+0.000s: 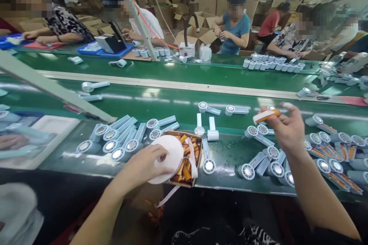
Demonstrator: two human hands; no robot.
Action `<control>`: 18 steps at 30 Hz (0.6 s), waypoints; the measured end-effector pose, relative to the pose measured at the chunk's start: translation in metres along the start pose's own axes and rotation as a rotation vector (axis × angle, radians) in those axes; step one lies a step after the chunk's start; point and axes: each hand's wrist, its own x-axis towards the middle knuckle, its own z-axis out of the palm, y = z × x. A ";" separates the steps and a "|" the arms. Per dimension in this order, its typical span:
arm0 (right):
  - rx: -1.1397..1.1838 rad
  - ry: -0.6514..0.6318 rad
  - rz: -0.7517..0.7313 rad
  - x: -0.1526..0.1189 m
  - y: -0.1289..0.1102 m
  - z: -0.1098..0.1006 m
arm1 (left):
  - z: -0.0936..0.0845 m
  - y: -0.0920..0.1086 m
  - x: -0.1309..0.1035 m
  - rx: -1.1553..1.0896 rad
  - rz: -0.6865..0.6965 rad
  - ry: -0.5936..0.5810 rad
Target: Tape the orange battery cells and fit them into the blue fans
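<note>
Left hand [140, 164] grips roll [174, 149]; right hand [289, 130] holds orange piece [267, 115]; label [73, 109] blurred

Got a green bench [227, 147] w/ lt-blue fan-like units [132, 145] lying in messy clusters L & R, few more mid, plus cardboard box [184, 184] of orange cylinders [186, 172] up front btwn.

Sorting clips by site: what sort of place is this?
Probably a factory assembly line: a long green belt, many matching pale-blue parts, and people doing handwork along the far side.
</note>
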 end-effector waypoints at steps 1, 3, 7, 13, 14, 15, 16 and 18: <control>-0.065 -0.027 0.073 0.000 0.015 -0.007 | -0.010 0.007 0.033 -0.030 0.007 -0.028; -0.194 -0.053 0.163 0.012 0.048 -0.017 | -0.021 0.041 0.114 -0.033 0.092 -0.042; -0.429 -0.035 0.174 0.064 0.109 -0.029 | 0.004 0.148 0.281 0.089 0.382 -0.012; -0.631 -0.191 0.138 0.102 0.152 -0.050 | 0.082 0.224 0.380 0.129 0.293 -0.108; -0.660 -0.236 0.132 0.103 0.156 -0.054 | 0.090 0.224 0.384 0.121 0.277 -0.127; -0.689 -0.279 0.127 0.103 0.159 -0.058 | 0.095 0.222 0.387 0.109 0.268 -0.146; -0.718 -0.316 0.125 0.103 0.163 -0.061 | 0.099 0.219 0.390 0.095 0.265 -0.166; -0.772 -0.370 0.123 0.103 0.170 -0.065 | 0.102 0.212 0.397 0.059 0.266 -0.201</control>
